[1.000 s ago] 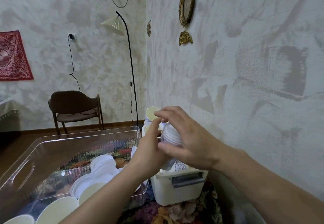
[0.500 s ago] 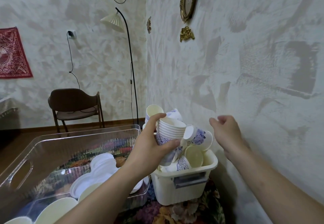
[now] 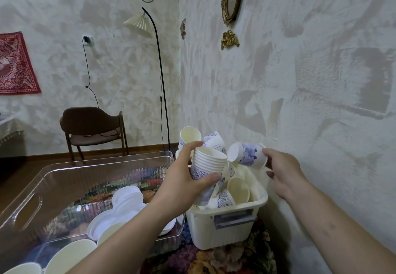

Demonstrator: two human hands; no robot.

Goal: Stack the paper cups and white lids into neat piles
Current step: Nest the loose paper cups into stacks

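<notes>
Since the earlier frame, the right hand (image 3: 280, 173) has lifted a loose cup (image 3: 246, 153) at 1 o'clock of the stack (image 3: 209, 164) gripped by the left hand (image 3: 184, 185); many cups fill the bin (image 3: 225, 228), lids (image 3: 128, 205) lie unstacked at 8 o'clock.

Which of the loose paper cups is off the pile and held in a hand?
The blue-flowered white paper cup, held sideways by the right hand, mouth toward the nested cup stack in the left hand. The others lie in the white bin.

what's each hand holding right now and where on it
Left hand grips the stack of nested paper cups around its lower side. Right hand holds a single paper cup by its base end.
</notes>
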